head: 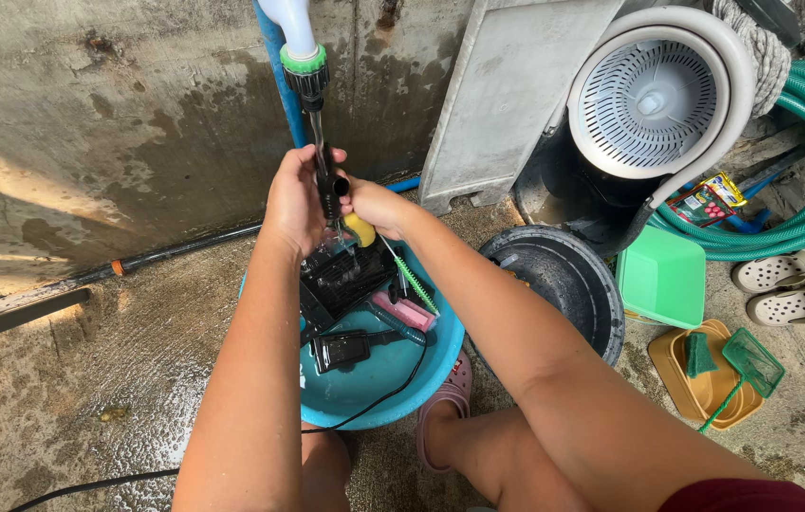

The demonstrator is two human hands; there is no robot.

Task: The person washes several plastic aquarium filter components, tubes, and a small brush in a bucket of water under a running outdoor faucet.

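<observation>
Hands: left hand [295,201] wrapped around a black tube [332,185], right hand [371,205] pinching a yellow-handled brush [361,229] against it, both raised under the tap [305,57] to catch its water. Below them: blue basin [440,353] collecting runoff, holding black filter parts [345,277] and pink sponge [403,311].

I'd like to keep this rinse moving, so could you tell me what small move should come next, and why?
Probably turn the black tube a little under the tap: both the left hand and right hand hold it in the water stream over the blue basin.
</observation>
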